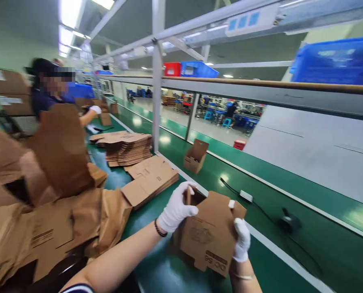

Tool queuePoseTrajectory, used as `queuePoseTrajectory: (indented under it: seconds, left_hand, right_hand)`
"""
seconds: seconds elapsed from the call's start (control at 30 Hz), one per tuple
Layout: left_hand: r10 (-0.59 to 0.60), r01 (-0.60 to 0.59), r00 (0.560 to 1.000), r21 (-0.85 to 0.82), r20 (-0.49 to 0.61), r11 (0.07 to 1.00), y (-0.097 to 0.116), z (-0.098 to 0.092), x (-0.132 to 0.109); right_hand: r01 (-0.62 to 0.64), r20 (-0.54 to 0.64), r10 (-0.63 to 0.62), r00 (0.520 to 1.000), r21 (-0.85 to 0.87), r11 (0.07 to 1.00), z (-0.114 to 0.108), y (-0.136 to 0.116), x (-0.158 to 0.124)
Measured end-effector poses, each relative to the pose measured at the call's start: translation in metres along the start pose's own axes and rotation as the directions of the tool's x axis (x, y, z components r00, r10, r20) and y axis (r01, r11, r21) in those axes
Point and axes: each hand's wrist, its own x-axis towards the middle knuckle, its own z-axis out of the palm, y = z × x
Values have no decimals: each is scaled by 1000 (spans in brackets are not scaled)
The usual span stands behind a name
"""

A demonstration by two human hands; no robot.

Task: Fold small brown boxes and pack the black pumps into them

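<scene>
Between my two white-gloved hands is a brown cardboard box (207, 236), partly folded up, with printing on its near face and its flaps standing open. My left hand (178, 207) grips the box's upper left edge, fingers over a flap and thumb on the near side. On the box's right side, my right hand (241, 240) is closed round the edge near a raised flap. Just left of my left hand lie flat printed cartons (151, 179) on the green work surface (151, 228). The inside of the box is mostly hidden.
A stack of flattened cartons (128, 148) lies farther back. An open small box (196, 156) stands on the green conveyor (230, 171), near a cable with a black plug (288, 223). Loose cartons (56, 232) pile up at left. A co-worker (51, 89) stands beyond; a metal post (157, 81) rises ahead.
</scene>
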Motion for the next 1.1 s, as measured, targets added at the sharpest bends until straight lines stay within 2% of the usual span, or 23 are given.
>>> queuePoseTrajectory:
  seconds: [0.1,0.2,0.3,0.37,0.47,0.57,0.67,0.8,0.87,0.97,1.1]
  left_hand:
    - [27,10,991,-266,132,964,11,-4,-5]
    - [103,-65,990,-331,98,941,19,-11,-6]
    - [220,-200,974,-270,46,942,24,-15,-2]
    - [293,-278,955,-221,37,935,28,-17,1]
    - [388,-386,921,-48,43,921,36,-17,5]
    - [389,-409,908,132,158,903,37,-18,2]
    - [342,-386,895,114,287,915,30,-20,-9]
    - [366,-427,872,139,325,893,29,-18,-22]
    - [413,-489,845,175,340,855,36,-15,-24]
    - [466,-559,808,219,362,800,46,-12,-23]
    - [457,-545,827,271,327,793,48,-11,-25]
  right_hand:
    - [21,-44,-13,999,199,980,8,-5,2]
    - [20,11,-23,1000,244,970,13,-15,2]
    - [-8,204,-25,979,159,987,16,-29,0]
    - [26,269,-56,962,113,993,16,-35,-1]
    - [128,229,-136,964,52,990,16,-39,-6]
    - [298,143,-285,948,-79,951,14,-40,-12]
    - [457,83,-450,889,-199,867,13,-42,-14]
    - [612,156,-591,791,-218,760,13,-47,-11]
    - [643,162,-623,765,-228,731,15,-50,-12]
    - [636,148,-622,769,-275,721,19,-56,-16]
    - [604,111,-609,785,-355,713,20,-62,-21]
